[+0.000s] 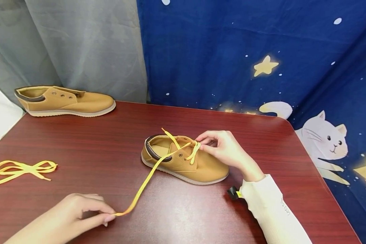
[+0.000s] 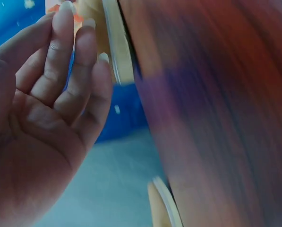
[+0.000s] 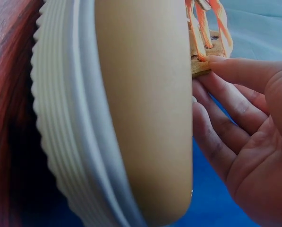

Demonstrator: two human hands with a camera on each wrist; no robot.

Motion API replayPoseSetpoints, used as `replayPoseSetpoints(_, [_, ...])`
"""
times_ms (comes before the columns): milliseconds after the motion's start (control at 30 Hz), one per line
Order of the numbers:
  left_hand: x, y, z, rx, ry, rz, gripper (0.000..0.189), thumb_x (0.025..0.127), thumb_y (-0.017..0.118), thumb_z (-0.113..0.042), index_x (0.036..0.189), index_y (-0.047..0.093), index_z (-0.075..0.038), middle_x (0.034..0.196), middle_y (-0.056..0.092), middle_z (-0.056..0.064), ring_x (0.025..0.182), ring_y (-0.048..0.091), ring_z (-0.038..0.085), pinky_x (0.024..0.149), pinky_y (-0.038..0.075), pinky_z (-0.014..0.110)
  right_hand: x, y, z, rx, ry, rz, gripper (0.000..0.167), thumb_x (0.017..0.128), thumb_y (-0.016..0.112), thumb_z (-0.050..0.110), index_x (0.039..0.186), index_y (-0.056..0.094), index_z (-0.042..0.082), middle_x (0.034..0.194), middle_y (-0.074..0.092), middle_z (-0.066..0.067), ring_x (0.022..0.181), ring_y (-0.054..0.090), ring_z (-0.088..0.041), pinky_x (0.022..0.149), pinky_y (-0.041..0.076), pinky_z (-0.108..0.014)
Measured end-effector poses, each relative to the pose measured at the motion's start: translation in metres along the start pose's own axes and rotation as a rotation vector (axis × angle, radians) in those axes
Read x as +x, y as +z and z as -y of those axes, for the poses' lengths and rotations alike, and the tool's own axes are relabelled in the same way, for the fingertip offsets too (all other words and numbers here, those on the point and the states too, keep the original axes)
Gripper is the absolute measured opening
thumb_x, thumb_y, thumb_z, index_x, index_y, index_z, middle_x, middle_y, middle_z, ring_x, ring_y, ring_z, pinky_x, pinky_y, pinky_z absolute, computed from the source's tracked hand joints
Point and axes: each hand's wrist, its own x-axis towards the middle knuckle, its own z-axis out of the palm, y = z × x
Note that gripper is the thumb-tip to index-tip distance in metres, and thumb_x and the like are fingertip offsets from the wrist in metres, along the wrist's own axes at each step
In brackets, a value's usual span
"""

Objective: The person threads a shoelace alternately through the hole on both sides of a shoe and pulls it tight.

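Observation:
A tan lace-up shoe (image 1: 207, 169) rests on the table with its toe to the right. Its yellow shoelace (image 1: 144, 184) runs through the front eyelets; one long end stretches toward the near left and a short end sticks up at the back. My left hand (image 1: 79, 213) pinches the tip of the long end between thumb and fingers. At the shoe's far side, my right hand (image 1: 224, 145) grips the eyelet flap (image 3: 201, 66) beside the lace, thumb on top and fingers beneath. In the left wrist view the left hand (image 2: 51, 104) hides the lace tip.
A second tan shoe (image 1: 91, 103), without a lace, stands at the table's back left. Another yellow shoelace (image 1: 24, 168) lies looped at the left. Behind the table (image 1: 109, 142) hang a grey curtain (image 1: 88, 44) and a blue starry curtain (image 1: 207, 54).

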Motion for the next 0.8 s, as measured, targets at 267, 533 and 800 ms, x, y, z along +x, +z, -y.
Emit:
replayPoseSetpoints(267, [0.032,0.010,-0.012,0.216,-0.190,0.112,0.020,0.088,0.077,-0.023,0.086,0.067,-0.040,0.083,0.057,-0.033,0.075,0.049,-0.013,0.064,0.043,0.017,0.004,0.000,0.002,-0.038,-0.021,0.011,0.017,0.089,0.075,0.009,0.106,0.076,0.014,0.089,0.079,0.001,0.081,0.074,-0.008,0.074,0.058,-0.024])
replayPoseSetpoints(533, [0.059,0.024,-0.016,0.430,-0.175,0.131,0.020,0.085,0.079,-0.025,0.078,0.062,-0.034,0.075,0.053,-0.026,0.069,0.047,-0.006,0.062,0.046,0.026,0.002,-0.003,0.002,-0.050,-0.007,0.004,0.020,0.089,0.075,0.008,0.108,0.076,0.013,0.089,0.079,0.000,0.079,0.074,-0.009,0.073,0.058,-0.024])
replayPoseSetpoints(800, [0.071,0.040,-0.026,0.558,-0.200,0.142,0.034,0.078,0.080,-0.026,0.068,0.048,-0.028,0.062,0.040,-0.019,0.059,0.039,0.003,0.059,0.037,0.028,0.000,-0.003,0.002,-0.041,-0.009,0.010,0.022,0.088,0.075,0.007,0.109,0.076,0.012,0.089,0.080,0.000,0.079,0.074,-0.008,0.073,0.058,-0.024])
